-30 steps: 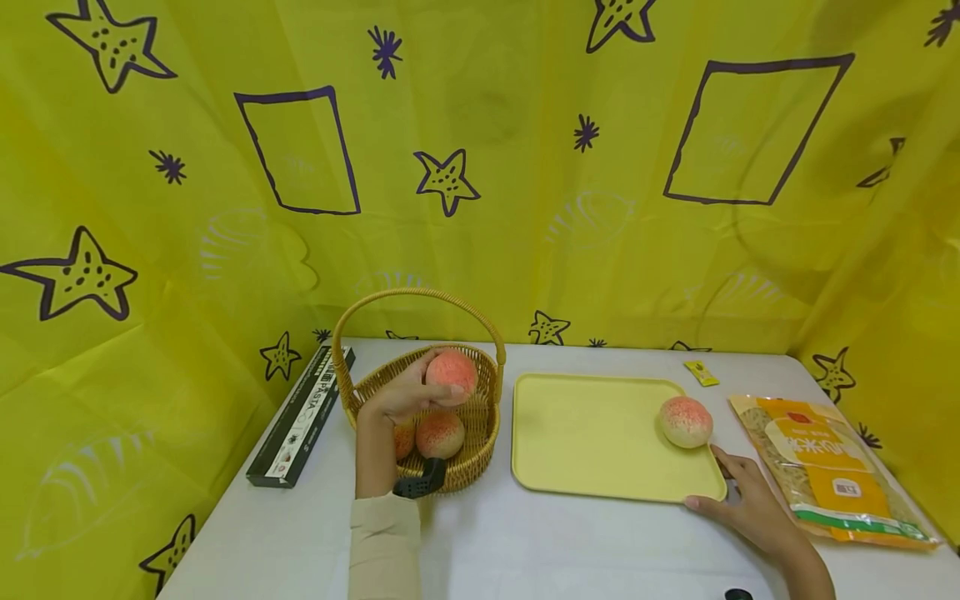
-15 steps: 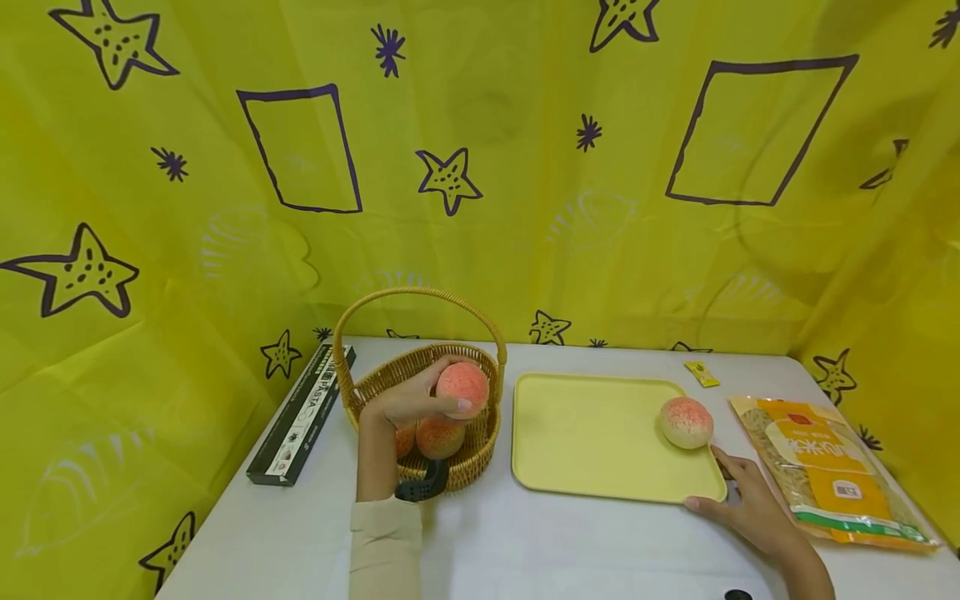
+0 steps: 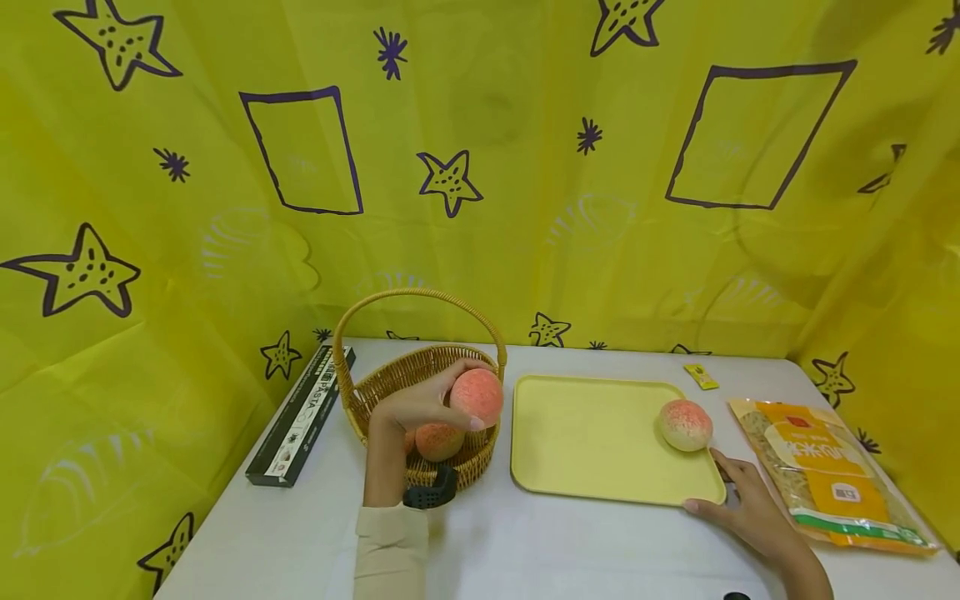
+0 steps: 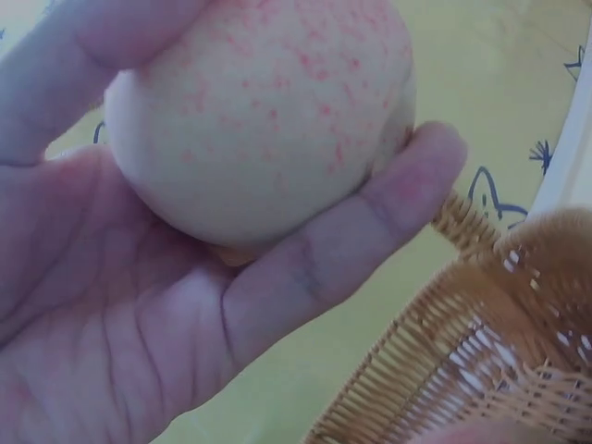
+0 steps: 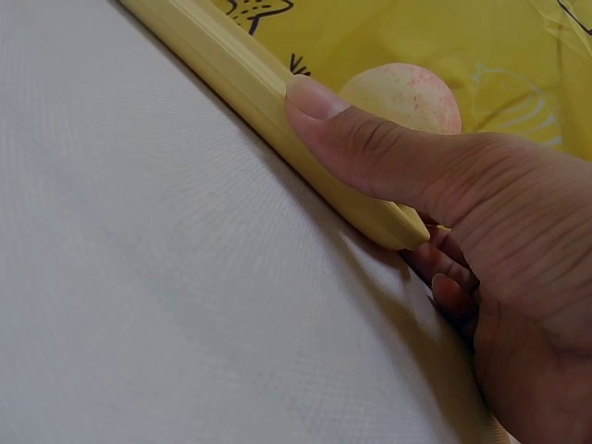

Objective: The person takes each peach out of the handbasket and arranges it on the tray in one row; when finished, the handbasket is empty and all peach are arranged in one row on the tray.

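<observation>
My left hand [image 3: 423, 402] grips a pink-and-cream peach [image 3: 477, 396] above the right side of a wicker basket [image 3: 480, 467] with a tall handle. In the left wrist view, thumb and fingers wrap round the peach [image 4: 268, 120]. Inside the basket lie other peaches [image 3: 439, 442], partly hidden by my arm. My right hand [image 3: 750, 508] holds the near right corner of a pale yellow tray [image 3: 600, 433]; its thumb rests on the rim [image 5: 250, 92] in the right wrist view, fingers partly hidden below. Another peach [image 3: 686, 425] sits at the tray's right end.
A black pasta box [image 3: 300, 425] lies left of the basket. To the tray's right is an orange-and-clear food bag [image 3: 825, 475], with a small yellow packet [image 3: 701, 376] behind. Yellow patterned cloth [image 3: 525, 250] surrounds the white table [image 3: 562, 550].
My left hand has carried the peach rightward and slightly nearer, towards the basket's right rim. My right hand has kept its place at the tray corner.
</observation>
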`<state>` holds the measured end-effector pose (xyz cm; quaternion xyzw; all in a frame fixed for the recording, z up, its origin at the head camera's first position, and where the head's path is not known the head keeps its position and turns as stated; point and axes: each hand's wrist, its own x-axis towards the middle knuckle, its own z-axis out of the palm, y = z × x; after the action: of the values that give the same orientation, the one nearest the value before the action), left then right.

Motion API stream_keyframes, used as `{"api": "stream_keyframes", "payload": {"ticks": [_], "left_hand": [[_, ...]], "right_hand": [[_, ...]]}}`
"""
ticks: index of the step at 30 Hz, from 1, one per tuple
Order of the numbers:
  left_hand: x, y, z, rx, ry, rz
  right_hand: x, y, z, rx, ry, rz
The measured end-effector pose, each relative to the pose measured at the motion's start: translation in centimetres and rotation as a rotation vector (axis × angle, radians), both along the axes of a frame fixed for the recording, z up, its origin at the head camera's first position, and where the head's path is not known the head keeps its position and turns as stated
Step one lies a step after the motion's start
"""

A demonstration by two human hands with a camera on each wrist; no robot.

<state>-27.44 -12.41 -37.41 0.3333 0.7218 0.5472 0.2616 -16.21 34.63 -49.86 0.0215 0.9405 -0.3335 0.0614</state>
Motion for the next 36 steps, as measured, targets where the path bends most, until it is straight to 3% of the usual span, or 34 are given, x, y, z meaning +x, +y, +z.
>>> {"api": "stream_keyframes", "payload": {"ticks": [8,15,18,24,29,36], "left_hand": [[0.4,2.1,0.3,-0.051,0.092,-0.051],[0.8,4.4,0.1,-0.064,0.096,-0.084],[0.9,5.3,-0.1,-0.075,0.1,-0.08],[1.1,7.1,-0.5,-0.087,0.042,-0.055],[0.9,8.7,-1.3,-0.135,0.071,-0.045],[0.8,11.3,-3.0,-0.159,0.046,0.013]], "right_hand": [[0.0,0.0,-0.1,-0.018,-0.016,-0.015],[0.0,-0.1,-0.2,-0.042,-0.025,-0.022],[0.0,-0.1,-0.2,-0.039,-0.023,-0.023],[0.0,0.1,-0.1,-0.031,-0.015,-0.024],[0.0,0.1,-0.1,-0.045,-0.013,-0.026],[0.1,0.0,-0.1,-0.026,0.009,-0.014]]}}
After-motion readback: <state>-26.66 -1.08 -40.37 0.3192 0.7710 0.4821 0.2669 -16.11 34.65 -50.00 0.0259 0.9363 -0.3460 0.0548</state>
